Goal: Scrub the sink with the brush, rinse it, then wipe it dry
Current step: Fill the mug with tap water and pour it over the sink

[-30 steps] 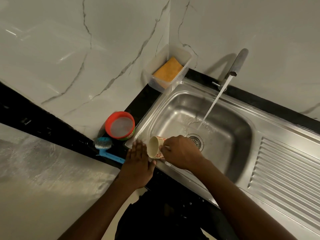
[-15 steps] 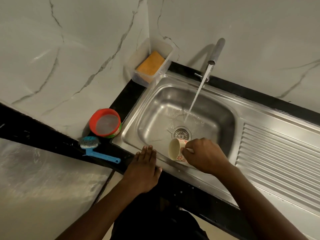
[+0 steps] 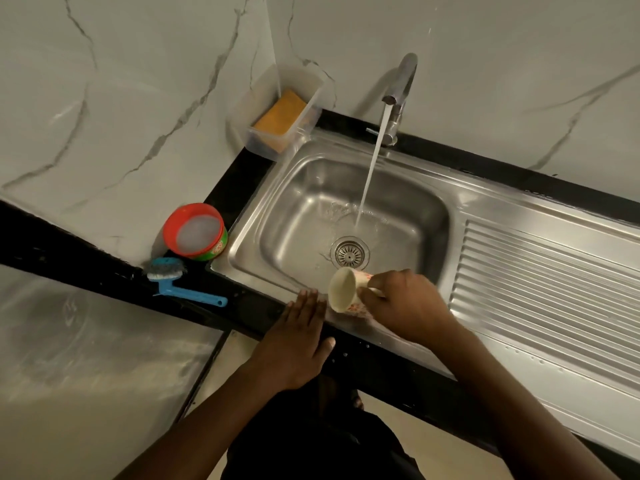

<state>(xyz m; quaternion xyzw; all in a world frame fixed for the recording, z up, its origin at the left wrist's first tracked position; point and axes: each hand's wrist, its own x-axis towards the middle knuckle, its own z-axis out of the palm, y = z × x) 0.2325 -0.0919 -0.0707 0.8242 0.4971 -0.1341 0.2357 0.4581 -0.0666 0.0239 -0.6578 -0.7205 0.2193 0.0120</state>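
A stainless steel sink (image 3: 277, 216) sits in a black counter, with water running from the tap (image 3: 401, 88) onto its floor near the drain (image 3: 349, 252). My right hand (image 3: 405, 304) grips a cream cup with a red pattern (image 3: 343, 289), tipped on its side over the sink's front edge, mouth facing left. My left hand (image 3: 298, 344) rests flat on the counter edge, fingers straight, just left of the cup. The blue brush (image 3: 173, 275) lies on the counter left of the sink, apart from both hands.
A red tub of white soap paste (image 3: 195, 232) stands by the sink's left rim. A clear box holding an orange sponge (image 3: 280, 117) sits in the back corner. The ribbed drainboard (image 3: 540, 282) spreads to the right. Marble walls rise behind.
The view has shifted, so the sink sits further left and lower. My right hand with the tipped cup has moved rightward along the sink's front edge. My left hand stays on the counter edge.
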